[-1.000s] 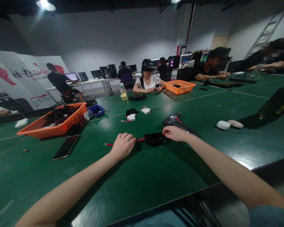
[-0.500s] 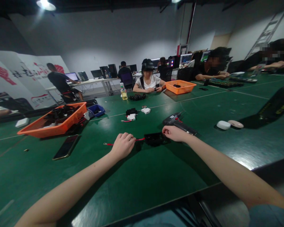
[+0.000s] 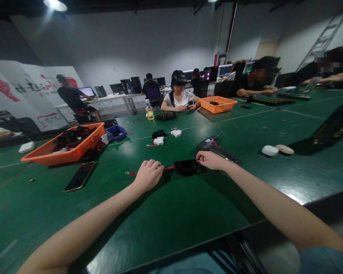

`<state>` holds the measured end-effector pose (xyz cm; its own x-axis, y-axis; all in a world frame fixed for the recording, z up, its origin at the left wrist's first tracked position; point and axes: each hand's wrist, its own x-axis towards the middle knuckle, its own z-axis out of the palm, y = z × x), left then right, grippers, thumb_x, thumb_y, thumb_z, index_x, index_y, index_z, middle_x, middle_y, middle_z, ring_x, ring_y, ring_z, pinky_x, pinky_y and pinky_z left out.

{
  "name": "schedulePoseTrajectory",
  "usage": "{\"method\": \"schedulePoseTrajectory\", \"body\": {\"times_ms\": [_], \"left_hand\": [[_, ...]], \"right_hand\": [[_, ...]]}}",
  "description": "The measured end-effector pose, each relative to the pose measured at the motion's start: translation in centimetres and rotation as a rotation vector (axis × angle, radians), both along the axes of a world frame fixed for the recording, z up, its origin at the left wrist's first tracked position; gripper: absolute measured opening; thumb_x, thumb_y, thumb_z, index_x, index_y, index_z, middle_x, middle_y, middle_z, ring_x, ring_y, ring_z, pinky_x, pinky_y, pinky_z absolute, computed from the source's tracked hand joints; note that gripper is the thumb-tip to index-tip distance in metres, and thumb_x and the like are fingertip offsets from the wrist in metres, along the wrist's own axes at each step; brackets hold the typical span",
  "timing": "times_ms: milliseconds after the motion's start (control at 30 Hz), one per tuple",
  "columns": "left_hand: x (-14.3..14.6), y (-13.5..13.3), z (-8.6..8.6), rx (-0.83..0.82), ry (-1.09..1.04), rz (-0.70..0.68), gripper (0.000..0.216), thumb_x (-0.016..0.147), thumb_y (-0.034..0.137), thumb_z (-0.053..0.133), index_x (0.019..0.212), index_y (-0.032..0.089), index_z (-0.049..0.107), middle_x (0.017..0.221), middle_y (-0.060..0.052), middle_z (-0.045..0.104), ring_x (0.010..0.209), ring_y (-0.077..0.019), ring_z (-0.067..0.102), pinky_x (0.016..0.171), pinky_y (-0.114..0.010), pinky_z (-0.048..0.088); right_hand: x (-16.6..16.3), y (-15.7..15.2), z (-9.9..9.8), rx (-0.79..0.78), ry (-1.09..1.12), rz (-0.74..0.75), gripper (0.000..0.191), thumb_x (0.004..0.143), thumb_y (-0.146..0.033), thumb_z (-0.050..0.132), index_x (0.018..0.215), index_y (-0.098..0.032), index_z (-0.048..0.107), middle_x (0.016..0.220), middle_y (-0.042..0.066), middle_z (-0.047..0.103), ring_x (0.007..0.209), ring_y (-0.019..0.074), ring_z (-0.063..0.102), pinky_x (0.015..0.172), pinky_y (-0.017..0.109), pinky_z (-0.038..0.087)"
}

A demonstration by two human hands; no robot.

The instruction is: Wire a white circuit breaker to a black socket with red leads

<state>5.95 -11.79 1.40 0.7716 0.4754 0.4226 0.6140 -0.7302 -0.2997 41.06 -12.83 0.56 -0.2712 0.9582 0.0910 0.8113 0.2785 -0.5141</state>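
My left hand [image 3: 149, 176] is closed around a red cable [image 3: 169, 167] that lies just above the green tabletop. A ring terminal [image 3: 127, 173] on the cable's free end sticks out to the left of my fingers. The cable's other end runs into a black plastic housing [image 3: 186, 166], open at the top. At the right end of the housing, my right hand [image 3: 210, 160] pinches with thumb and forefinger; what lies between the fingertips is too small to tell. Just behind my right hand lies a cordless screwdriver [image 3: 210, 144].
An orange basket [image 3: 71, 154] of black parts, a blue bin [image 3: 116, 134] and a phone [image 3: 80, 177] are on the left. White connector parts [image 3: 159, 140] lie ahead. A co-worker [image 3: 178, 95] sits opposite beside another orange basket [image 3: 218, 109]. Two small cases [image 3: 270, 150] are on the right.
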Motion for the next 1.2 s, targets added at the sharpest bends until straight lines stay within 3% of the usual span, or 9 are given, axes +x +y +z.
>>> {"method": "schedulePoseTrajectory", "body": {"times_ms": [433,633,800,1200], "left_hand": [[0.1,0.0,0.2,-0.018,-0.019,-0.009,0.023,0.097,0.025,0.047,0.106,0.022,0.068,0.103,-0.009,0.066,0.097,-0.0235,0.055,0.078,-0.04,0.038],[0.0,0.0,0.2,-0.015,-0.002,-0.002,0.024,0.098,0.026,0.045,0.107,0.022,0.067,0.104,-0.009,0.066,0.098,-0.0232,0.055,0.079,-0.039,0.038],[0.1,0.0,0.1,-0.012,0.003,0.002,0.024,0.098,0.025,0.046,0.107,0.022,0.067,0.104,-0.009,0.066,0.098,-0.0235,0.055,0.079,-0.04,0.038],[0.1,-0.1,0.2,-0.014,0.001,-0.005,0.024,0.098,0.026,0.045,0.107,0.021,0.067,0.104,-0.009,0.066,0.098,-0.0234,0.055,0.079,-0.04,0.038]], "right_hand": [[-0.4,0.0,0.4,0.0,-0.052,0.011,0.015,0.082,-0.016,0.057,0.095,-0.019,0.064,0.073,0.001,0.065,0.062,0.0146,0.056,0.058,0.024,0.037],[-0.2,-0.4,1.0,-0.007,-0.042,0.011,0.015,0.086,-0.02,0.053,0.096,-0.018,0.064,0.082,0.004,0.069,0.07,0.0157,0.061,0.062,0.024,0.042],[-0.2,-0.4,1.1,-0.019,-0.056,0.008,0.013,0.085,-0.023,0.057,0.094,-0.018,0.063,0.073,0.001,0.065,0.065,0.0151,0.059,0.058,0.023,0.041],[-0.6,-0.1,1.3,0.066,-0.171,0.004,0.006,0.082,-0.015,0.061,0.085,-0.018,0.065,0.084,0.007,0.07,0.072,0.0188,0.061,0.064,0.026,0.04]]}}
